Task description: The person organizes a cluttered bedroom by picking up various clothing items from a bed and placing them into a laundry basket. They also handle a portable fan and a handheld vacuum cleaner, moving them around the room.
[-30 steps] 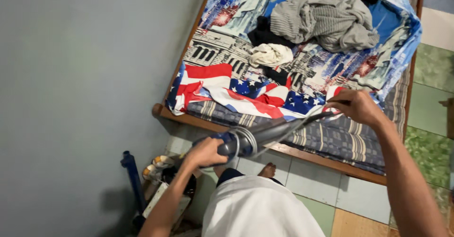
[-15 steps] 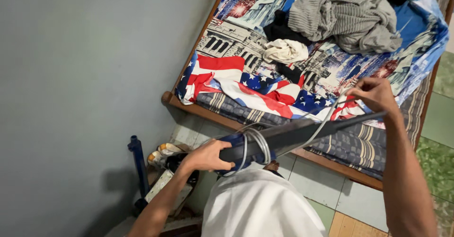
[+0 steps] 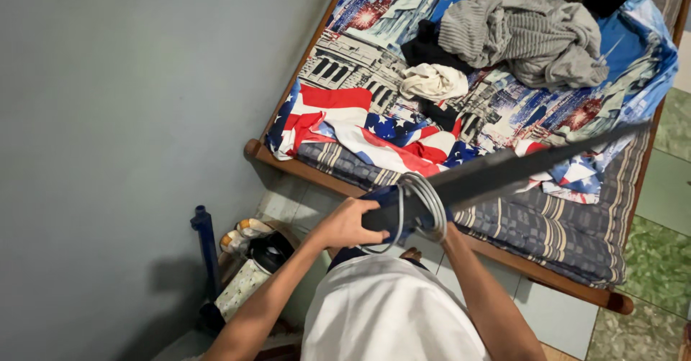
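Low in the middle of the frame, the left hand (image 3: 350, 222) is curled tight around the blue handle end of a long dark tool (image 3: 497, 174), whose flat shaft runs up toward the right edge over the bed (image 3: 432, 228). A pale cord (image 3: 425, 202) is looped around the handle. The right hand (image 3: 439, 228) sits just behind those loops, mostly hidden, so its grip cannot be told. At lower left stands a floral patterned flask (image 3: 248, 282) beside a blue post (image 3: 206, 249).
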